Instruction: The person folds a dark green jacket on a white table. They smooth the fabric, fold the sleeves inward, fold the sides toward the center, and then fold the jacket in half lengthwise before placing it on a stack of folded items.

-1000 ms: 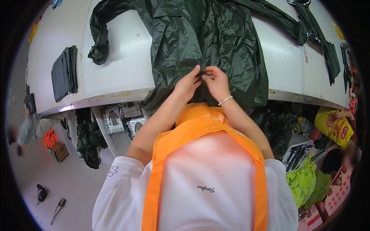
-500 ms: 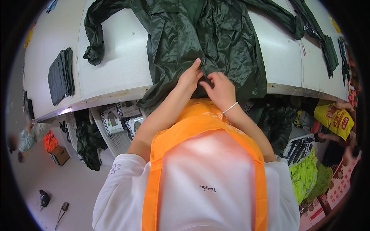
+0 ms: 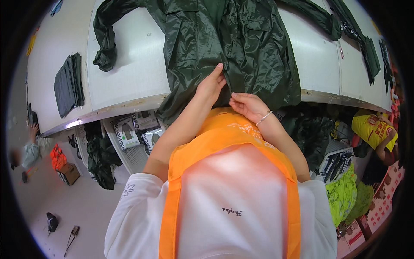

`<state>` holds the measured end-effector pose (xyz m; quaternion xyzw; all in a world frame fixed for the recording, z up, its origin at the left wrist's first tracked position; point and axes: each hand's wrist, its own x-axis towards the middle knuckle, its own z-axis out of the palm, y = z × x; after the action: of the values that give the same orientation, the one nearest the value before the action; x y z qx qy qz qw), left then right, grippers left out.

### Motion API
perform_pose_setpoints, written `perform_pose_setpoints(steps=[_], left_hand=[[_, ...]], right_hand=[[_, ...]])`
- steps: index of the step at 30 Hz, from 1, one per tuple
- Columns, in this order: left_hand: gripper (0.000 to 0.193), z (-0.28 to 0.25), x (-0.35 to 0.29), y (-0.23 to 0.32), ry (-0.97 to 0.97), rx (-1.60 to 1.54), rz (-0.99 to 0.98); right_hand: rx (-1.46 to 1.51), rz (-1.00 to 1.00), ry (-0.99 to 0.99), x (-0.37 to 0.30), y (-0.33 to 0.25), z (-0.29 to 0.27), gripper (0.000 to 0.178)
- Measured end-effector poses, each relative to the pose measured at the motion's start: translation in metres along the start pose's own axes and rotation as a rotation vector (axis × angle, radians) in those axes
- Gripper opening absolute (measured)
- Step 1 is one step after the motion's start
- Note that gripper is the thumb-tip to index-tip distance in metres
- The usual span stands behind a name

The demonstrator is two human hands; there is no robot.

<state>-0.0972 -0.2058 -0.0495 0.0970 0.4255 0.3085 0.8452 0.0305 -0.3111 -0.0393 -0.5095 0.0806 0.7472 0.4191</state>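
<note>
A shiny dark green jacket [image 3: 185, 56] lies spread on the table, its front toward me and its hem hanging over the near edge. My left hand [image 3: 211, 86] is closed on the jacket's front edge, thumb on top beside the zipper [image 3: 227, 77]. Lower and to the right, my right hand [image 3: 249, 106] pinches the zipper's bottom end between thumb and fingertips. Whether a slider is between those fingertips is too small to tell. The jacket's sleeves reach out to both sides.
A folded dark garment stack [image 3: 69, 85] lies on the white table [image 3: 133, 82] at the left; more dark garments [image 3: 368, 56] lie far right. Under the table stand a white basket [image 3: 125, 151] of packages and lime-green cloth [image 3: 343, 190]. Other people work at both sides.
My right hand has moved slightly down, its fingers now pinching the zipper's lower end. The zipper looks straighter between my hands. My left hand has hardly moved.
</note>
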Motion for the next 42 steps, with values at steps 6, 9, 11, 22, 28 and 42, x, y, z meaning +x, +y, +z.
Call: perform_pose_setpoints(steps=[6, 9, 11, 22, 28, 42], left_hand=[[0.02, -0.024, -0.018, 0.012, 0.045, 0.024, 0.088], [0.015, -0.028, -0.024, 0.003, 0.1, -0.042, 0.103], [0.014, -0.028, -0.027, -0.002, 0.132, -0.067, 0.096], [0.015, -0.014, -0.036, -0.011, 0.172, -0.028, 0.139], [0.021, -0.005, -0.043, -0.01, 0.392, 0.299, 0.14], [0.029, -0.044, -0.076, -0.022, 0.394, 0.281, 0.006]], right_hand=[[0.198, -0.039, -0.027, 0.008, 0.006, 0.006, 0.015], [0.226, -0.116, -0.02, 0.015, -0.004, 0.02, 0.013], [0.182, -0.157, -0.023, 0.016, -0.006, 0.028, 0.01], [0.189, -0.263, 0.039, 0.011, 0.0, 0.049, 0.011], [0.205, -0.261, 0.09, 0.005, -0.004, 0.053, 0.013], [-1.851, -1.172, -0.449, 0.009, -0.056, 0.05, 0.004]])
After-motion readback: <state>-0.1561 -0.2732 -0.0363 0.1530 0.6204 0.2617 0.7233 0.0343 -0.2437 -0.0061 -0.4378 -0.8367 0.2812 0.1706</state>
